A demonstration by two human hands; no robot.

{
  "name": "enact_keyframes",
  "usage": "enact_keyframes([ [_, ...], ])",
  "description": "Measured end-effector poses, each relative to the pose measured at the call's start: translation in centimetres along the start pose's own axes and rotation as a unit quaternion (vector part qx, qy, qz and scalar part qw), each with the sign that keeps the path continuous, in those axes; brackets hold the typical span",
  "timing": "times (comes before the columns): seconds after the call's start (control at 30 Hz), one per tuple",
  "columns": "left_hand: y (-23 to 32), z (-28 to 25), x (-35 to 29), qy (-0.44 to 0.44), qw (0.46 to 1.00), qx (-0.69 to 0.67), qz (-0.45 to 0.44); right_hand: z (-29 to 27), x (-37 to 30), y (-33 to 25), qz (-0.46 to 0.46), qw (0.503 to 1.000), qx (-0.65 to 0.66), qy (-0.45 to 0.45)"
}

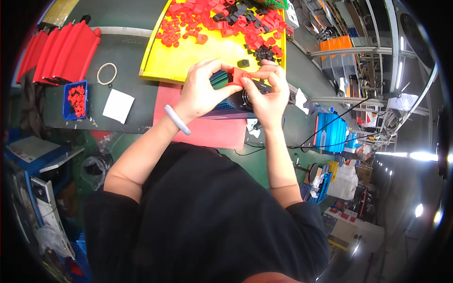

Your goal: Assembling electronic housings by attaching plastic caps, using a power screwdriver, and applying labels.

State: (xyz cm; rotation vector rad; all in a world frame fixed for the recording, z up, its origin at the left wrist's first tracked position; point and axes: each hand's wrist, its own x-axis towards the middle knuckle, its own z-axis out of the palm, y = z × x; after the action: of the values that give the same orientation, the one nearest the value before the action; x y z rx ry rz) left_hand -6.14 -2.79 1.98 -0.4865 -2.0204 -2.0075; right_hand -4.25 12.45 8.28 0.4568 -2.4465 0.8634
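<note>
While left hand [200, 89] is pinching a red plastic block [237, 75] near the yellow tray [188, 62], right hand [270, 96], nearly closed, is holding it too; contact isn't showing clearly, but I'm suspecting uneven pressure could cause a slip.

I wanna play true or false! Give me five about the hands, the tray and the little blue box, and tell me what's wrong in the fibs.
1. The left hand and right hand both touch one red piece. True.
2. The tray is green. False: it is yellow.
3. A bracelet is on the left wrist. True.
4. The blue box is right of the tray. False: it is left of it.
5. The blue box has red pieces inside. True.
</note>
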Motion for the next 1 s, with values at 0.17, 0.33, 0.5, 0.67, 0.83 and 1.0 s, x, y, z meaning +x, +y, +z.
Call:
enact_keyframes([
  [0.17,0.3,-0.4,0.0,-0.033,0.999,-0.001,-0.005,-1.2,0.1,-0.3,0.065,0.996,0.019,-0.061],
  [0.33,0.1,-0.2,-0.2,-0.033,0.999,-0.003,-0.008,-2.9,1.4,0.3,0.028,0.983,0.078,-0.165],
  [0.5,0.3,-0.2,0.0,-0.026,1.000,-0.002,-0.013,-2.1,1.1,0.9,0.029,0.973,0.158,-0.167],
  [0.67,0.1,-0.3,0.1,-0.026,1.000,0.011,0.003,-1.7,1.4,0.7,-0.018,0.979,0.133,-0.151],
  [0.83,0.2,-0.2,0.1,-0.028,1.000,-0.010,-0.004,-1.4,1.3,1.2,-0.041,0.979,0.118,-0.161],
  [1.0,0.0,-0.3,0.1,-0.030,0.999,-0.016,-0.028,-0.6,0.6,-0.2,0.030,0.995,-0.012,-0.091],
])
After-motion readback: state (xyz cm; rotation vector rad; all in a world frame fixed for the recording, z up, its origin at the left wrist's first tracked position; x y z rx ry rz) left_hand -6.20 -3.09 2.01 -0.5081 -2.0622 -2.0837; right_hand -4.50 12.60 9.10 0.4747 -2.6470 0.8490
